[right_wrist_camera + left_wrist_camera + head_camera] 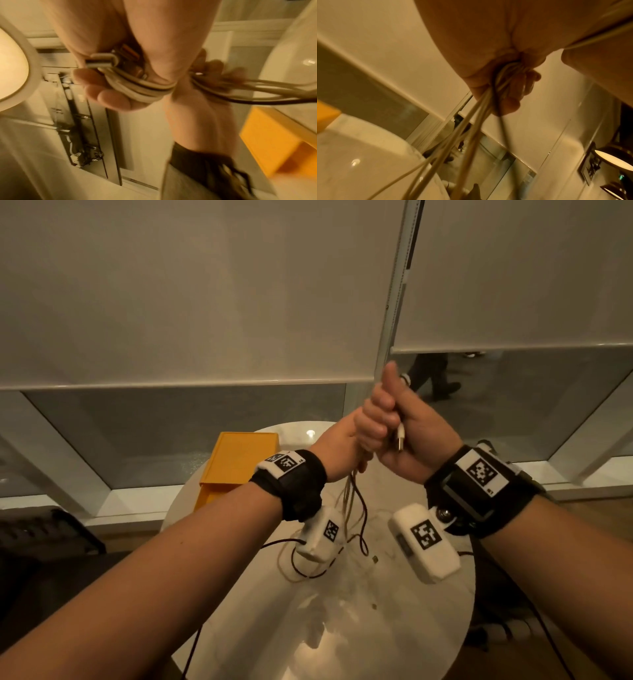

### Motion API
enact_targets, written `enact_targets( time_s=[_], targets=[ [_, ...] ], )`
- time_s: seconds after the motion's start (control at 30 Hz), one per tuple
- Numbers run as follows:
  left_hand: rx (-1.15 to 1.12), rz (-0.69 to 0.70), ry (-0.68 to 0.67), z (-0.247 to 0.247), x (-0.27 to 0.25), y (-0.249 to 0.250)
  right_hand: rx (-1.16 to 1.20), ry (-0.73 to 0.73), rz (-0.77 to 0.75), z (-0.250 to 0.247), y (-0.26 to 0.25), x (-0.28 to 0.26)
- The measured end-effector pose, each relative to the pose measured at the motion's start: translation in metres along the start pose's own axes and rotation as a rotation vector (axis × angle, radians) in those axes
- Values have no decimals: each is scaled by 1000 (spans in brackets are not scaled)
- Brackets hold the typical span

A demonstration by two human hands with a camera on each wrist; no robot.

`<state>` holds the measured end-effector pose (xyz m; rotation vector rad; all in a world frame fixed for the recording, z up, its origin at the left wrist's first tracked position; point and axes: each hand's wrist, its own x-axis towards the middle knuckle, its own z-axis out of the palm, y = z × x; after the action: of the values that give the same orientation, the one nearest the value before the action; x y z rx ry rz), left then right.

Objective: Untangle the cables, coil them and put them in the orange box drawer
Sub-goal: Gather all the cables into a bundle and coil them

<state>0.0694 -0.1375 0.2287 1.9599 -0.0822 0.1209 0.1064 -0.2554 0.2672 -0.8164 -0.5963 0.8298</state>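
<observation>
Both hands are raised close together above the round white table (342, 628). My right hand (387, 419) grips coiled white cables (137, 88), thumb up, and a white USB plug (400, 438) sticks out below its fist. The plug (99, 60) lies against the right palm. My left hand (339, 446), just left of it, grips the hanging bundle of white and dark cables (352, 501); its fingers (513, 94) are curled round the strands (471, 128). The loose ends trail on the table. The orange box (239, 463) stands at the table's far left, its drawer (209, 498) pulled out towards me.
Window blinds and a glass wall stand behind the table. A dark chair (44, 532) is at the left. Black leads from the wrist cameras hang over the table's edges. The orange box (274, 142) also shows in the right wrist view, below the left wrist.
</observation>
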Motion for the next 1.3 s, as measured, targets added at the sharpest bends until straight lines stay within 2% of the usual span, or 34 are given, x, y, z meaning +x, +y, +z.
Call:
enact_targets(
  time_s=[0.17, 0.37, 0.43, 0.53, 0.7, 0.77, 0.83, 0.9, 0.97, 1.07, 1.17, 1.3],
  targets=[
    [-60, -62, -57, 0, -9, -16, -90, 287, -184, -3, -16, 20],
    [162, -88, -68, -1, -17, -18, -775, 480, -245, -10, 4, 31],
    [171, -98, -91, -3, -22, -22, -940, 513, -284, -12, 5, 33],
    [191, -122, -107, -11, -23, -25, -1128, 482, -288, -15, 10, 33],
    [176, -213, -225, -28, -24, -34, -1310, 485, -352, -12, 11, 34],
    [192, -213, -232, -32, -25, -34, -1497, 430, -228, -10, 8, 32],
    [336, -146, -196, -36, -20, -31, -1700, 343, -42, -13, 9, 29],
    [504, -32, -179, -40, -14, -28, -1786, 278, 105, -19, 11, 25],
    [627, 45, -221, -43, -9, -30, -1828, 246, 244, -28, 12, 21],
    [835, 18, -263, -45, -4, -34, -1973, 185, 455, -41, 15, 14],
    [982, 26, -223, -49, -1, -35, -1897, 124, 575, -52, 14, 0],
    [877, 162, -189, -42, 6, -32, -1618, 41, 664, -56, 19, -14]
  ],
)
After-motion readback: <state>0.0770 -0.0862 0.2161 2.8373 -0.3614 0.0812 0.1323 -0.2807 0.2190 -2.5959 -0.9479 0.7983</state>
